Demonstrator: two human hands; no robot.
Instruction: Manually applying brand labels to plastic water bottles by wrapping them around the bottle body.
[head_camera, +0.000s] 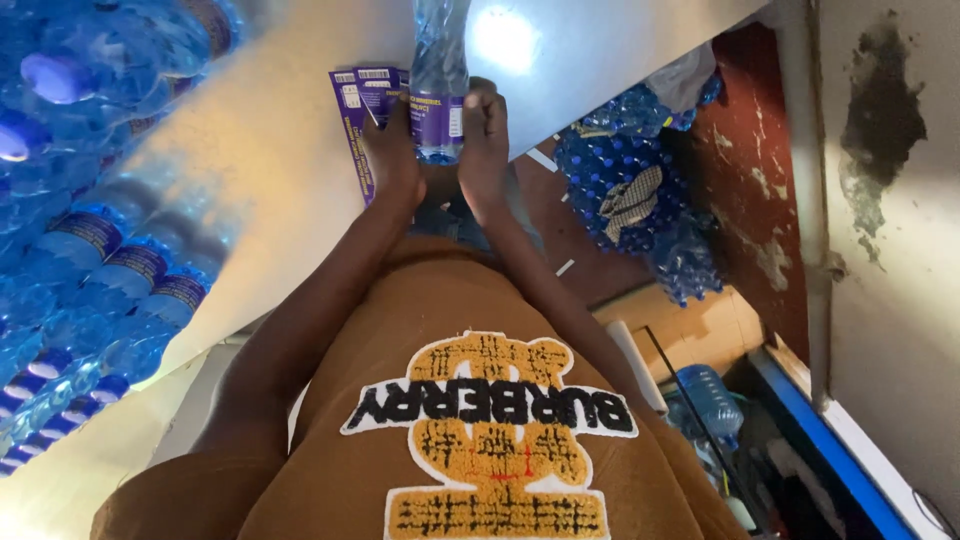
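A clear plastic water bottle with a purple label stands at the near edge of a white table. My left hand and my right hand press against its lower part from both sides, over the label. A strip of purple labels lies flat on the table just left of the bottle, partly under my left hand. My brown shirt fills the lower part of the view.
Several labelled water bottles lie stacked on the table's left side. Shrink-wrapped packs of blue-capped bottles sit on the floor to the right, by a red and white wall. A large blue water jug stands lower right.
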